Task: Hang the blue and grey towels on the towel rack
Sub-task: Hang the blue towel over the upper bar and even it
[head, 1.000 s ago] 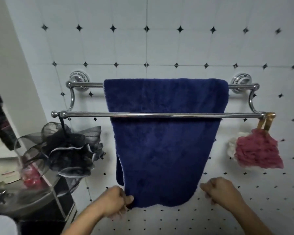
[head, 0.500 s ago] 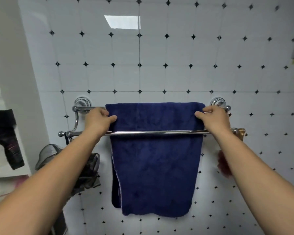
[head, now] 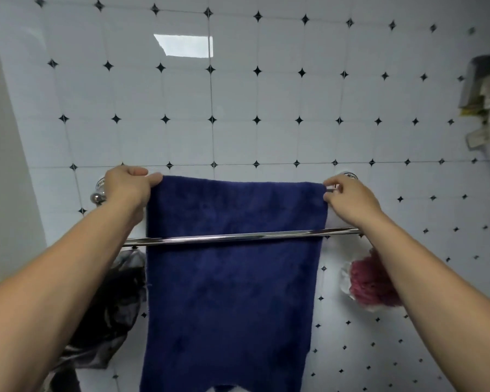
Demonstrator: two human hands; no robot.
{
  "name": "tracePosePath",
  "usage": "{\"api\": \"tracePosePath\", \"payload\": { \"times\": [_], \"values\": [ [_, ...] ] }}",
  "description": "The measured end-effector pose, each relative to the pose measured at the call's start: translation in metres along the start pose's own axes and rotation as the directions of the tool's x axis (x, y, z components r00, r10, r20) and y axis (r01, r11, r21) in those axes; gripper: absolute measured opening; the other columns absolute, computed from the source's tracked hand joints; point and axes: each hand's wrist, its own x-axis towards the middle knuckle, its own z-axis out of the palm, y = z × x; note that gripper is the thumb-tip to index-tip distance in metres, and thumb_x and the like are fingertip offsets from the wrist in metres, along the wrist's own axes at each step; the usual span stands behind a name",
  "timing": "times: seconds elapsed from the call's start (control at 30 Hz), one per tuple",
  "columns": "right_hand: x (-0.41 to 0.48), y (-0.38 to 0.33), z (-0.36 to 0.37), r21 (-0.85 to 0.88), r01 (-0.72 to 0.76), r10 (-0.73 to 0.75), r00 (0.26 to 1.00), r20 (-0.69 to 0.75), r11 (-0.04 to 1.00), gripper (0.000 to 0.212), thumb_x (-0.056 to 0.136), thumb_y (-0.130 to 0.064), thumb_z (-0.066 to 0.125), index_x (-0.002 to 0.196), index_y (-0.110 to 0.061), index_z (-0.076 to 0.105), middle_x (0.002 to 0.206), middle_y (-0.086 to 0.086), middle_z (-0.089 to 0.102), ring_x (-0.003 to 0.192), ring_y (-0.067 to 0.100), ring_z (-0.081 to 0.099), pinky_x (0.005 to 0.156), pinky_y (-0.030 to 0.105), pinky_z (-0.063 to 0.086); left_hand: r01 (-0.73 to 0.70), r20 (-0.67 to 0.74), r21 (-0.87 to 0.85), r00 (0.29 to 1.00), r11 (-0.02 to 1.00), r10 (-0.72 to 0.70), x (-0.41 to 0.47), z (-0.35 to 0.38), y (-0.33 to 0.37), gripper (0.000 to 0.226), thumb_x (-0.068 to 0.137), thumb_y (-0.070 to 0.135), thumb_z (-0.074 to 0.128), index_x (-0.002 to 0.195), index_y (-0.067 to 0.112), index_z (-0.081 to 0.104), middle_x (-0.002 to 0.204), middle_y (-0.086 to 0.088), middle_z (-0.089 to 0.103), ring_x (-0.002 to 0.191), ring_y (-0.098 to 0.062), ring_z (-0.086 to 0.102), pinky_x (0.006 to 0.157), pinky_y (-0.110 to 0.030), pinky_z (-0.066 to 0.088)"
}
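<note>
A dark blue plush towel (head: 232, 278) hangs over the rear bar of a chrome double-bar towel rack (head: 238, 237) on a white tiled wall. The left hand (head: 129, 185) and right hand (head: 348, 198) pinch its top corners.

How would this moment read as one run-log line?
blue towel: draped on rack | left hand: grips top-left corner | right hand: pinches top-right corner | grey towel: not in view
</note>
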Motion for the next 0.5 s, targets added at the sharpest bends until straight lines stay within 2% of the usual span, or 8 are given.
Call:
{"api": "tracePosePath", "payload": {
  "times": [0.07, 0.1, 0.2, 0.3, 0.37, 0.43, 0.5],
  "values": [
    [0.007, -0.004, -0.003, -0.172, 0.111, -0.12, 0.992, -0.042, 0.979, 0.035, 0.087, -0.028, 0.055, 0.12, -0.037, 0.063, 0.118, -0.001, 0.062, 0.117, 0.029, 0.051, 0.093, 0.04, 0.04, 0.153, 0.095, -0.115, 0.985, 0.981, -0.142, -0.003, 0.001, -0.007, 0.015, 0.082, 0.008, 0.073, 0.091, 0.008, 0.061, 0.077, -0.005, 0.063, 0.062, -0.018, 0.06, 0.056, -0.029, 0.052],
    [0.012, -0.006, -0.002, -0.231, 0.153, -0.157, 0.988, 0.0, 0.961, 0.035, 0.089, -0.03, 0.053, 0.122, -0.038, 0.063, 0.124, 0.0, 0.062, 0.12, 0.03, 0.048, 0.095, 0.041, 0.037, 0.203, 0.123, -0.123, 0.974, 0.971, -0.188, -0.004, 0.0, -0.011, 0.012, 0.083, 0.004, 0.07, 0.086, 0.009, 0.06, 0.077, -0.005, 0.064, 0.061, -0.017, 0.06, 0.052, -0.028, 0.051],
    [0.023, -0.014, 0.002, -0.31, 0.195, -0.168, 0.979, 0.113, 0.93, 0.026, 0.092, -0.031, 0.052, 0.11, -0.039, 0.069, 0.12, 0.0, 0.067, 0.12, 0.032, 0.048, 0.098, 0.044, 0.035, 0.22, 0.143, -0.07, 0.968, 0.973, -0.208, -0.002, -0.004, -0.021, 0.019, 0.08, -0.001, 0.071, 0.092, 0.008, 0.059, 0.084, -0.006, 0.067, 0.066, -0.018, 0.063, 0.055, -0.031, 0.049],
    [0.028, -0.018, 0.004, -0.32, 0.215, -0.205, 0.977, 0.065, 0.923, 0.023, 0.094, -0.025, 0.05, 0.095, -0.035, 0.071, 0.111, 0.003, 0.07, 0.114, 0.031, 0.049, 0.095, 0.043, 0.036, 0.223, 0.183, 0.013, 0.958, 0.975, -0.222, -0.002, -0.008, -0.025, 0.021, 0.077, 0.004, 0.075, 0.091, 0.01, 0.061, 0.084, -0.006, 0.067, 0.068, -0.019, 0.063, 0.062, -0.032, 0.046],
    [0.028, -0.014, 0.003, -0.25, 0.194, -0.183, 0.981, 0.067, 0.949, 0.023, 0.092, -0.023, 0.05, 0.083, -0.036, 0.066, 0.11, 0.002, 0.069, 0.112, 0.031, 0.051, 0.095, 0.043, 0.04, 0.256, 0.239, 0.064, 0.935, 0.965, -0.264, -0.005, -0.012, -0.025, 0.016, 0.079, 0.008, 0.071, 0.092, 0.012, 0.063, 0.083, -0.005, 0.066, 0.068, -0.019, 0.06, 0.064, -0.031, 0.045],
    [0.026, -0.009, 0.002, -0.129, 0.151, -0.142, 0.987, 0.078, 0.98, 0.023, 0.09, -0.023, 0.051, 0.073, -0.036, 0.06, 0.109, 0.0, 0.069, 0.109, 0.031, 0.056, 0.095, 0.05, 0.045, 0.289, 0.3, 0.044, 0.909, 0.956, -0.288, -0.006, -0.017, -0.024, 0.017, 0.078, 0.001, 0.054, 0.086, 0.013, 0.062, 0.082, -0.006, 0.064, 0.068, -0.022, 0.057, 0.065, -0.031, 0.045],
    [0.025, -0.009, 0.002, -0.096, 0.138, -0.131, 0.989, 0.072, 0.986, 0.023, 0.089, -0.024, 0.053, 0.071, -0.037, 0.059, 0.103, -0.003, 0.07, 0.108, 0.031, 0.057, 0.095, 0.051, 0.045, 0.306, 0.401, -0.016, 0.874, 0.952, -0.274, -0.004, -0.019, -0.025, 0.036, 0.061, -0.007, 0.035, 0.079, 0.009, 0.061, 0.083, -0.009, 0.063, 0.07, -0.024, 0.056, 0.067, -0.032, 0.049]
  ]
}}
